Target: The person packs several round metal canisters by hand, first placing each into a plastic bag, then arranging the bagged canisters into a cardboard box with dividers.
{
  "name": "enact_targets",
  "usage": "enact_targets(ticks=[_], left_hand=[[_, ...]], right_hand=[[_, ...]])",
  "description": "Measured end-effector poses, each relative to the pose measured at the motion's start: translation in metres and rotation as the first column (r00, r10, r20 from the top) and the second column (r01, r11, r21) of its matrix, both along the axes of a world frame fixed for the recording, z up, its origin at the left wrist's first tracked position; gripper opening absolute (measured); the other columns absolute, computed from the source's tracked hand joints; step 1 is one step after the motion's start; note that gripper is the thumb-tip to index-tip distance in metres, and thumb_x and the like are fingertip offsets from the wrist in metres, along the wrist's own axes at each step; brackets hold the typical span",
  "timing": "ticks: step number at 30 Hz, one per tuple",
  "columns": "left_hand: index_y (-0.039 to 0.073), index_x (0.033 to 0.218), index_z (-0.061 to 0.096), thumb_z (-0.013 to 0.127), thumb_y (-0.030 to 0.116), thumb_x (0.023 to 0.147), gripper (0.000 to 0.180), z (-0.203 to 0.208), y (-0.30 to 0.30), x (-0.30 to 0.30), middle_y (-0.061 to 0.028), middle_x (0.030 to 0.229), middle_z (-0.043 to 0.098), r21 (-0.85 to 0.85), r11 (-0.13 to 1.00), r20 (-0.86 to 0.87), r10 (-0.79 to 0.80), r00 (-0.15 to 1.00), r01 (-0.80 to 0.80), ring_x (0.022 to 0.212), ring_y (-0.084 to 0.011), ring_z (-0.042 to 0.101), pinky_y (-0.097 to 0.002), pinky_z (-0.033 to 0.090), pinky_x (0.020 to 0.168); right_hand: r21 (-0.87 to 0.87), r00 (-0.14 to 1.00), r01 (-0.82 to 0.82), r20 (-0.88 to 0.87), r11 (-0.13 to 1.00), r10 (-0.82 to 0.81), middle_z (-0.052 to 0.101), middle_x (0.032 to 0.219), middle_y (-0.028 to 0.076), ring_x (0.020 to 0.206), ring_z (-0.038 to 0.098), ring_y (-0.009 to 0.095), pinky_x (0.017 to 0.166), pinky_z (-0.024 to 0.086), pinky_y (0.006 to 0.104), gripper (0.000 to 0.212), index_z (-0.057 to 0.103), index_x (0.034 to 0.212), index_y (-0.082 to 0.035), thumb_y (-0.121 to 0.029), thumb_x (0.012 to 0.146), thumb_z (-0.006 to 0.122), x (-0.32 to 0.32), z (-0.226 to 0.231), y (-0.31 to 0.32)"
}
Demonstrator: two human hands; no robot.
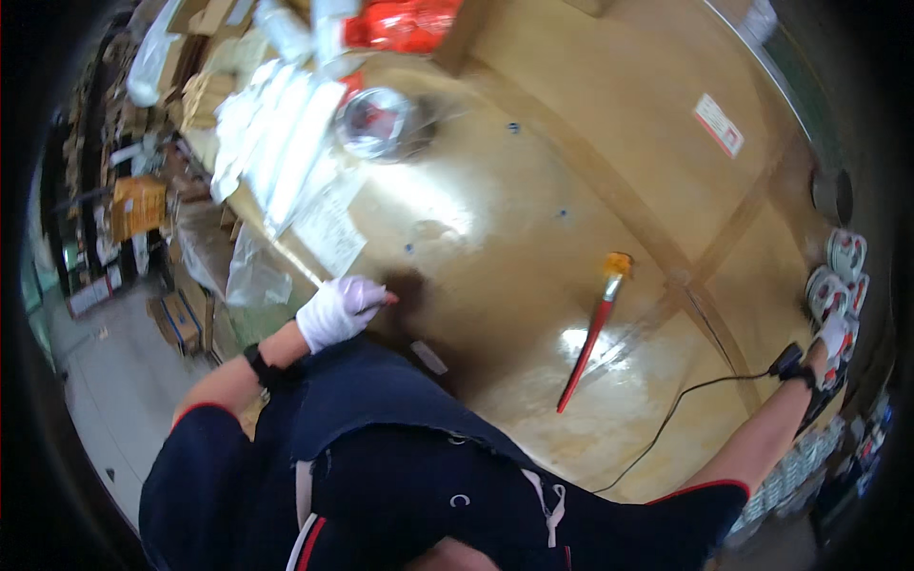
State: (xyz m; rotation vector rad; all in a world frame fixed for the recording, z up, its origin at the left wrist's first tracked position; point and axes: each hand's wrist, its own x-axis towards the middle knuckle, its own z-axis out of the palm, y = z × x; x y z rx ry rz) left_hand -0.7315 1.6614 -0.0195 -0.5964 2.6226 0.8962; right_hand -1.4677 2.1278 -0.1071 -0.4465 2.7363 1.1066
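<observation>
My left hand (pixel 333 314), in a white glove with bare fingertips showing, is over the near left edge of the brown table. Its fingers are curled together, and whatever they may hold is hidden. My right arm stretches to the table's far right edge. There my right hand (pixel 834 335), also gloved in white, is at a group of white-and-red round parts (pixel 826 290); its fingers blend into them and cannot be made out. Between the hands lies a brush (pixel 592 343) with a long red handle and yellowish bristles.
A roll of clear tape (pixel 376 124) sits near white wrapped bundles (pixel 276 143) and a printed sheet (pixel 328 233) at the left. Red plastic packs (pixel 405 24) lie at the back. A black cable (pixel 678 404) crosses the right side. Cartons (pixel 176 319) stand on the floor.
</observation>
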Motion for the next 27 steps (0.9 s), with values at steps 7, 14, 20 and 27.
enact_targets(ticks=[7,14,20,27], left_hand=[[0.010,0.102,0.060,0.062,0.010,0.085,0.018,-0.016,-0.057,0.077,-0.0113,0.090,0.063,-0.358,0.877,-0.089,0.310,0.947,-0.321,0.084,-0.0320,0.062,-0.0416,0.052,0.074],[0.008,0.119,0.056,0.056,0.006,0.083,0.036,-0.040,-0.191,0.128,-0.0164,0.111,0.060,-0.506,0.719,-0.386,0.305,0.871,-0.476,0.105,-0.0351,0.058,-0.0437,0.047,0.090],[0.009,0.112,0.059,0.057,0.018,0.089,0.025,-0.074,-0.234,0.122,-0.0151,0.103,0.061,-0.592,0.798,-0.144,0.028,0.989,-0.109,0.098,-0.0333,0.059,-0.0432,0.048,0.086],[0.005,0.095,0.060,0.059,0.027,0.090,0.023,-0.093,-0.244,0.129,-0.0147,0.093,0.063,-0.219,0.781,-0.511,0.419,0.750,-0.585,0.087,-0.0340,0.061,-0.0441,0.049,0.080]], right_hand=[[-0.840,0.981,0.054,-0.057,0.540,-0.187,0.071,0.092,0.014,0.083,0.066,0.024,0.077,0.051,0.0360,0.033,0.067,0.107,-0.002,-0.026,0.084,0.062,0.118,0.005,0.042],[-0.891,0.943,0.262,0.319,0.371,0.101,0.061,0.066,0.006,0.063,0.054,0.013,0.063,0.048,0.0318,0.012,0.059,0.073,-0.002,-0.009,0.065,0.066,0.405,0.126,-0.157],[-0.912,0.910,-0.059,0.119,0.407,0.398,0.060,0.064,0.016,0.061,0.059,0.029,0.061,0.048,0.0388,0.024,0.056,0.066,-0.002,-0.016,0.064,0.074,0.544,0.126,-0.236],[-0.663,0.938,-0.170,0.119,0.729,0.326,0.065,0.084,0.019,0.082,0.064,0.037,0.072,0.053,0.0460,0.028,0.067,0.087,-0.002,-0.023,0.069,0.069,0.627,0.089,-0.278]])
